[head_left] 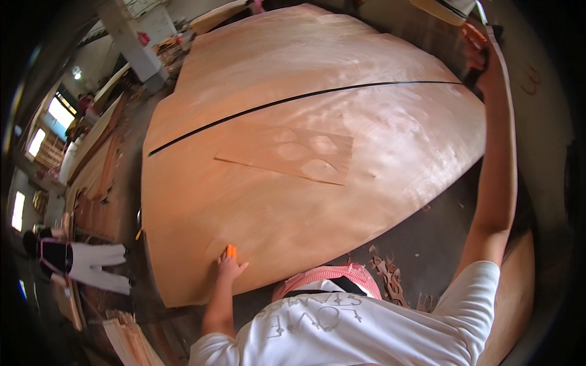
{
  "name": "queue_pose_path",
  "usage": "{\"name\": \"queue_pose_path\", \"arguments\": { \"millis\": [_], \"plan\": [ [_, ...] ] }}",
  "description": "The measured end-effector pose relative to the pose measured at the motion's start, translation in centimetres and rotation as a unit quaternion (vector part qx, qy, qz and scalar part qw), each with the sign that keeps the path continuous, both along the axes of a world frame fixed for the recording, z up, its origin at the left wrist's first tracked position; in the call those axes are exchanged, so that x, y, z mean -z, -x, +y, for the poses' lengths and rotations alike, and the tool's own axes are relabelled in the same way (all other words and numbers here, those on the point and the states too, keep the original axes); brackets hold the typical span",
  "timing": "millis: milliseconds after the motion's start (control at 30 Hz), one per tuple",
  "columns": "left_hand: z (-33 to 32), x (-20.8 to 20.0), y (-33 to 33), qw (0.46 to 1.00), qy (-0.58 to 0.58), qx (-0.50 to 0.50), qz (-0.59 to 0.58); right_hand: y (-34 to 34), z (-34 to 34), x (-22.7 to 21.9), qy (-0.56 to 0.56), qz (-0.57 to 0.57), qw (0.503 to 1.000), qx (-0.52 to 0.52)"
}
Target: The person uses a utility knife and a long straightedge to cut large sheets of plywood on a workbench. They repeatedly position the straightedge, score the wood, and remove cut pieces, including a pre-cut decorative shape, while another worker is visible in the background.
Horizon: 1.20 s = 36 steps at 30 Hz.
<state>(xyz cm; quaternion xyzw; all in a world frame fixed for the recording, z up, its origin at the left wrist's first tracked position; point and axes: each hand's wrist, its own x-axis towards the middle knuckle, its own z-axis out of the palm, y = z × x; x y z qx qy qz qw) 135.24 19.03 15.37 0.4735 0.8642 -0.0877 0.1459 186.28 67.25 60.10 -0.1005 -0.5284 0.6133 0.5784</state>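
A large sheet of pale brown wood veneer (390, 158) spreads out in front of me. My left hand (230, 266) lies flat on its near left part, thumb apart, with orange covers on the fingertips. Far out to the right, my right hand (478, 58) reaches beyond the sheet's right edge, also with orange on its fingers. Its fingers look curled around something dark that I cannot make out. A long thin black strip (305, 97) runs across the sheet, its right end close to that hand. Mid-sheet lies a smaller veneer piece (305, 160) with several pale oval patches.
Torn veneer scraps (387, 277) litter the dark floor beside me. On the left, a person in white trousers (97, 265) stands near stacked wood sheets (101, 146). A pale pillar (131, 49) rises at the back left. Splintered veneer (131, 338) lies at the lower left.
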Motion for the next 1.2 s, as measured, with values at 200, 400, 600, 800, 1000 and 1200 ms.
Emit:
{"name": "queue_pose_path", "arguments": {
  "millis": [200,400,600,800,1000,1200],
  "plan": [
    [-0.2,0.6,-0.7,1.0,-0.001,0.001,0.016,-4.5,4.5,-5.5,-0.106,-0.012,0.985,-0.138],
    [-2.6,0.3,-0.3,1.0,-0.013,-0.018,0.003,-1.2,2.9,-5.0,-0.103,0.008,0.992,-0.069],
    [-3.6,0.5,1.5,1.0,-0.014,-0.005,0.016,6.2,-3.7,9.2,0.045,-0.052,0.996,0.049],
    [-5.3,-0.2,2.4,1.0,-0.01,-0.021,0.002,12.2,-8.2,19.6,0.198,-0.009,0.976,-0.088],
    [-6.1,-0.4,2.5,0.999,-0.028,-0.028,-0.013,10.0,-7.1,24.8,0.256,0.047,0.953,-0.153],
    [-6.0,-0.4,3.2,0.999,-0.02,-0.017,-0.024,2.8,-1.4,28.9,0.237,-0.059,0.96,0.134]
  ]
}}
